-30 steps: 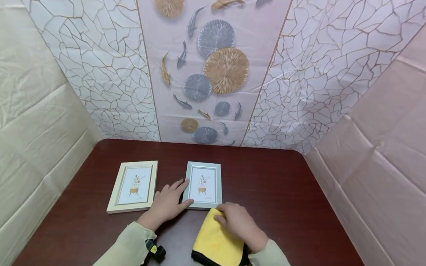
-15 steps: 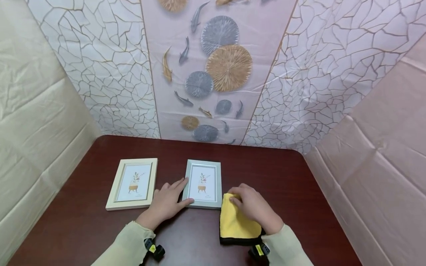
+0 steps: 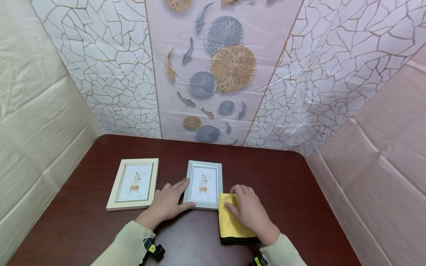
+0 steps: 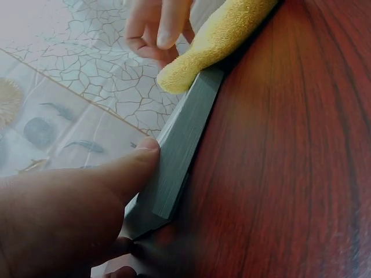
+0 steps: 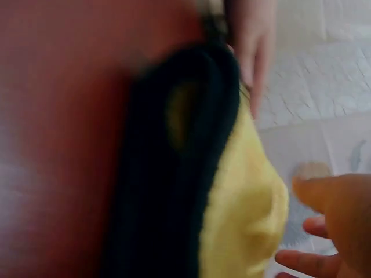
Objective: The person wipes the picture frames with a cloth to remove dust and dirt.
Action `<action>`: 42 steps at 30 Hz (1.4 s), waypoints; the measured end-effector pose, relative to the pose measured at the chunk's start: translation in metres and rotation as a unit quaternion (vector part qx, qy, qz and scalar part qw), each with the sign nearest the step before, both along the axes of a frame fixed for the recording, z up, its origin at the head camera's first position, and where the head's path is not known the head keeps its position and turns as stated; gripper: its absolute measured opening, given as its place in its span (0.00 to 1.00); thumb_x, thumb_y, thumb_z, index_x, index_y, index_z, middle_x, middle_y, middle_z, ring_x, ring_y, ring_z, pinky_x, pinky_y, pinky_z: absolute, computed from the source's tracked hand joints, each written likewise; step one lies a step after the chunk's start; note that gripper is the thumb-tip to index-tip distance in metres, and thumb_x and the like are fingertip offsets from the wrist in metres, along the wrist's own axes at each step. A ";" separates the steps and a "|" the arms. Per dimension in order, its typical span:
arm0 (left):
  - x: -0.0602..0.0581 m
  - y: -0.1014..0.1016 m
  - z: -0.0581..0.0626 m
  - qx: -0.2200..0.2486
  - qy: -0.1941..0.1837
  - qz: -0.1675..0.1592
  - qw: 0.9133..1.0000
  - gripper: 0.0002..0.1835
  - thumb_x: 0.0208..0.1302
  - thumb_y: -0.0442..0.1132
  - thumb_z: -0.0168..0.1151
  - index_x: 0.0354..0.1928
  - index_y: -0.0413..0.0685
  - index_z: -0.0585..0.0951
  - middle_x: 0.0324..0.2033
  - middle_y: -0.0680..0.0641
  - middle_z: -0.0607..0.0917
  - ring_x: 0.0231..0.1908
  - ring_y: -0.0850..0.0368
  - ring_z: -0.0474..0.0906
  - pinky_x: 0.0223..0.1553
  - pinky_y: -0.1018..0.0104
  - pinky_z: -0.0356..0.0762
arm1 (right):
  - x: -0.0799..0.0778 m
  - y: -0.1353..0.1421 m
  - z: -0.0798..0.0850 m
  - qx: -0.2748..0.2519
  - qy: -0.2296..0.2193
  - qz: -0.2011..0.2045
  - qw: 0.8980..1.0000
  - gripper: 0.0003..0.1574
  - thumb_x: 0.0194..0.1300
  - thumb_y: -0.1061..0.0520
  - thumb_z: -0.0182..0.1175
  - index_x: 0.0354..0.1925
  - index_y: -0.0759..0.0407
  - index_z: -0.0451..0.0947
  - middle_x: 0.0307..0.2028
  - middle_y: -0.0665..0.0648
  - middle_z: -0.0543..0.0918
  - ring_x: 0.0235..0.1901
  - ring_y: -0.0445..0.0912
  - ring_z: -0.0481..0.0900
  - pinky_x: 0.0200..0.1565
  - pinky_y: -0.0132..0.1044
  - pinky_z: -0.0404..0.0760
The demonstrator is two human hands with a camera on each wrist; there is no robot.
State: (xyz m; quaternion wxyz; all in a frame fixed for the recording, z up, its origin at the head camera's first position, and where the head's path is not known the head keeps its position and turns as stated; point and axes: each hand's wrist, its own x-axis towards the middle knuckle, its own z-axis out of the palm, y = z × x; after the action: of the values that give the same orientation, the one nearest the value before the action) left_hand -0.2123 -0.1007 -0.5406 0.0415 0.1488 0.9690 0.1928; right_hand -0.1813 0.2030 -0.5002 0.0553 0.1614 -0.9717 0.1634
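Observation:
In the head view, a pale blue-grey picture frame (image 3: 219, 184) lies flat on the table, a potted-plant print inside. My left hand (image 3: 166, 205) spreads along its left side, the thumb touching its near edge. The left wrist view shows that thumb (image 4: 136, 165) against the frame's side (image 4: 188, 150). A folded yellow cloth (image 3: 229, 221) with black trim lies at the frame's near right corner, which it touches. My right hand (image 3: 251, 212) is over the cloth's right part. In the right wrist view, its fingers (image 5: 307, 262) are spread and appear apart from the cloth (image 5: 246, 197).
A cream picture frame (image 3: 113, 192) with a similar print lies to the left on the dark red-brown table (image 3: 283, 177). Patterned fabric (image 3: 123, 74) hangs behind the table's far edge. Pale cloth walls (image 3: 372, 166) stand at both sides.
The cloth and my right hand moved right from the frame's near edge, then slightly back left. The hand now sits farther right on the cloth, its grip released. My left hand stays at the frame.

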 end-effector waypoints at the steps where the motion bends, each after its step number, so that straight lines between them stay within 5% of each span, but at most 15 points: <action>1: 0.000 0.000 0.000 -0.002 0.000 0.001 1.000 0.52 0.68 0.74 0.68 0.87 0.60 0.65 0.80 0.49 0.73 0.52 0.46 0.76 0.48 0.42 0.74 | 0.003 0.000 -0.003 0.002 0.003 0.010 1.000 0.26 0.72 0.43 0.76 0.56 0.56 0.79 0.59 0.62 0.84 0.65 0.64 0.78 0.63 0.63 0.77; 5: 0.000 -0.001 0.000 -0.008 0.003 0.005 1.000 0.52 0.68 0.75 0.68 0.87 0.60 0.66 0.80 0.50 0.73 0.50 0.48 0.75 0.44 0.46 0.72 | 0.014 -0.002 -0.017 0.037 -0.003 0.050 0.998 0.41 0.70 0.29 0.72 0.66 0.54 0.78 0.71 0.66 0.78 0.78 0.70 0.66 0.68 0.77 0.66; 10: 0.000 -0.001 0.003 -0.007 0.000 0.001 1.000 0.52 0.68 0.75 0.68 0.86 0.59 0.66 0.80 0.49 0.73 0.48 0.49 0.74 0.43 0.47 0.72 | 0.019 0.002 -0.029 0.096 0.005 0.064 0.993 0.54 0.65 0.16 0.65 0.76 0.45 0.75 0.75 0.63 0.73 0.82 0.70 0.58 0.66 0.87 0.56; 15: 0.000 -0.001 0.005 -0.002 0.006 -0.003 1.000 0.52 0.67 0.74 0.69 0.86 0.57 0.67 0.79 0.48 0.74 0.48 0.48 0.75 0.43 0.46 0.73 | 0.020 0.009 -0.030 0.114 0.013 0.064 0.991 0.51 0.67 0.19 0.66 0.77 0.39 0.73 0.72 0.61 0.76 0.80 0.70 0.62 0.64 0.89 0.55; 18: -0.001 -0.002 0.004 -0.003 0.007 -0.003 1.000 0.53 0.67 0.75 0.68 0.86 0.58 0.67 0.79 0.48 0.74 0.47 0.49 0.75 0.42 0.47 0.72 | 0.019 0.009 -0.029 0.110 0.027 0.069 0.991 0.45 0.70 0.26 0.69 0.77 0.39 0.74 0.65 0.60 0.79 0.73 0.64 0.73 0.63 0.89 0.58; 23: -0.002 -0.003 0.002 -0.003 0.004 -0.005 1.000 0.52 0.68 0.74 0.69 0.86 0.59 0.66 0.80 0.50 0.73 0.49 0.48 0.75 0.43 0.47 0.72 | 0.018 0.004 -0.030 0.114 0.060 0.074 0.989 0.36 0.72 0.43 0.70 0.75 0.40 0.76 0.50 0.55 0.80 0.54 0.52 0.82 0.64 0.85 0.64; 27: -0.002 -0.004 0.002 0.000 -0.001 -0.006 1.000 0.52 0.67 0.74 0.69 0.86 0.58 0.66 0.80 0.49 0.73 0.50 0.48 0.75 0.45 0.46 0.72 | 0.017 0.000 -0.028 0.111 0.070 0.075 0.989 0.34 0.73 0.52 0.68 0.74 0.42 0.79 0.44 0.55 0.80 0.48 0.54 0.83 0.65 0.78 0.69; 35: 0.000 -0.002 0.005 0.010 -0.003 -0.007 1.000 0.52 0.67 0.73 0.70 0.86 0.58 0.67 0.81 0.49 0.71 0.57 0.43 0.77 0.50 0.39 0.74 | 0.016 0.001 -0.018 0.122 0.037 0.064 0.990 0.33 0.74 0.53 0.64 0.75 0.38 0.80 0.37 0.53 0.76 0.37 0.50 0.76 0.54 0.58 0.78; 42: -0.001 -0.001 0.004 0.034 -0.005 -0.001 0.999 0.52 0.65 0.72 0.73 0.85 0.58 0.69 0.80 0.50 0.72 0.53 0.47 0.76 0.48 0.43 0.72 | 0.015 -0.001 -0.007 0.163 0.045 0.077 0.983 0.33 0.72 0.53 0.68 0.72 0.37 0.83 0.34 0.53 0.74 0.32 0.48 0.71 0.40 0.49 0.74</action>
State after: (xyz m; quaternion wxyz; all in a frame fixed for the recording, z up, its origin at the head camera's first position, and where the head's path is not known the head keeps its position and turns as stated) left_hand -0.2136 -0.1016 -0.5362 0.0413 0.1502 0.9616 0.2261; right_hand -0.1667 0.2018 -0.5074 0.0595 0.2496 -0.9665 -0.0009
